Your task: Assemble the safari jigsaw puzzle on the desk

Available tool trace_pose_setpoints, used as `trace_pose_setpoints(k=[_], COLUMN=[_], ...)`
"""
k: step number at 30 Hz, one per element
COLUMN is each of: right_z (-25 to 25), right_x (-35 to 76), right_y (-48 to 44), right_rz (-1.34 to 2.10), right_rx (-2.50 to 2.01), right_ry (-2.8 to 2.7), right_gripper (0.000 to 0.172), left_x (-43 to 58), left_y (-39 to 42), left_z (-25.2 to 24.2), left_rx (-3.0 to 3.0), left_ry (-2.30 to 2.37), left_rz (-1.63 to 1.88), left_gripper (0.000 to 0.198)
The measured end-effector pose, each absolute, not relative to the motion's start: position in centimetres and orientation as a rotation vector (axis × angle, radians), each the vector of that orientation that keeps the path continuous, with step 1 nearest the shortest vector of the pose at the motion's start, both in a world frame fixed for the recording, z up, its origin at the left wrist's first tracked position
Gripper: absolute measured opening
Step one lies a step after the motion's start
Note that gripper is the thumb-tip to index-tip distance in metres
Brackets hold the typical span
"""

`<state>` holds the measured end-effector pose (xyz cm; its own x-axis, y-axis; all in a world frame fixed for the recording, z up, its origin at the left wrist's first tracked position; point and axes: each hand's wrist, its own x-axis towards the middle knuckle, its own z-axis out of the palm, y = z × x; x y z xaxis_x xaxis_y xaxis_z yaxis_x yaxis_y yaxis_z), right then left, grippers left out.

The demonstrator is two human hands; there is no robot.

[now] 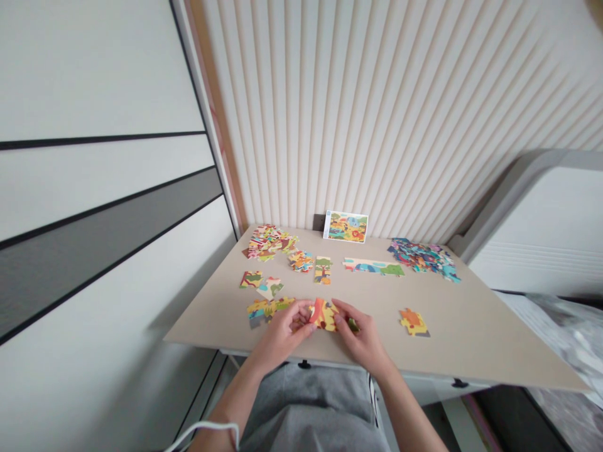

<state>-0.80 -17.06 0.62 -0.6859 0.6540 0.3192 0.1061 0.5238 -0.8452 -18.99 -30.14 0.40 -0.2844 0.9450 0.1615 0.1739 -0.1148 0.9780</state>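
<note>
My left hand [286, 328] and my right hand [360, 336] hold a joined orange and yellow jigsaw section [324, 315] between them, just above the beige tabletop [452, 339]. Beside my left hand lies a yellow and green jigsaw strip [268, 307], partly hidden by my fingers. A small green piece [353, 324] shows past my right fingers. Farther right sits an orange and yellow jigsaw cluster [413, 322]. Several small assembled groups [300, 260] lie nearer the middle, along with a long blue and green strip [372, 268].
A printed picture card [346, 226] leans against the ribbed wall [358, 113]. Loose jigsaw piles lie at the back left [268, 242] and back right [423, 257]. White furniture [532, 220] stands to the right, and a white cable [202, 429] crosses my arm's lower left.
</note>
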Motion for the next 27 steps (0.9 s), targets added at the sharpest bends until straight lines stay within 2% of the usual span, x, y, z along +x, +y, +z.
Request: trace_pose_setpoints(k=[12, 16, 19, 24, 27], right_z=[0.1, -0.8, -1.3, -0.9, -0.5], right_x=[-0.8, -0.7, -0.7, -0.7, -0.7], right_y=[-16.5, -15.9, -15.8, -16.1, -16.2], right_rz=[1.02, 1.059, 1.089, 1.033, 1.002], right_rx=[-0.679, -0.798, -0.821, -0.83, -0.845], right_ry=[-1.982, -1.783, -1.758, -1.837, -1.857], right_gripper=[0.032, 0.038, 0.038, 0.036, 0.035], left_x=[-18.6, -19.6, -21.7, -25.5, -26.5], left_y=[-30.6, -31.9, -33.4, -35.0, -35.1], left_z=[0.4, 0.7, 1.0, 0.0, -0.7], left_rx=[1.601, 1.898, 1.984, 1.965, 1.969], left_ry=[1.747, 2.003, 2.281, 2.528, 2.524], left_rz=[1.442, 1.467, 1.306, 0.895, 0.793], left_gripper=[0.041, 0.029, 0.025, 0.051, 0.056])
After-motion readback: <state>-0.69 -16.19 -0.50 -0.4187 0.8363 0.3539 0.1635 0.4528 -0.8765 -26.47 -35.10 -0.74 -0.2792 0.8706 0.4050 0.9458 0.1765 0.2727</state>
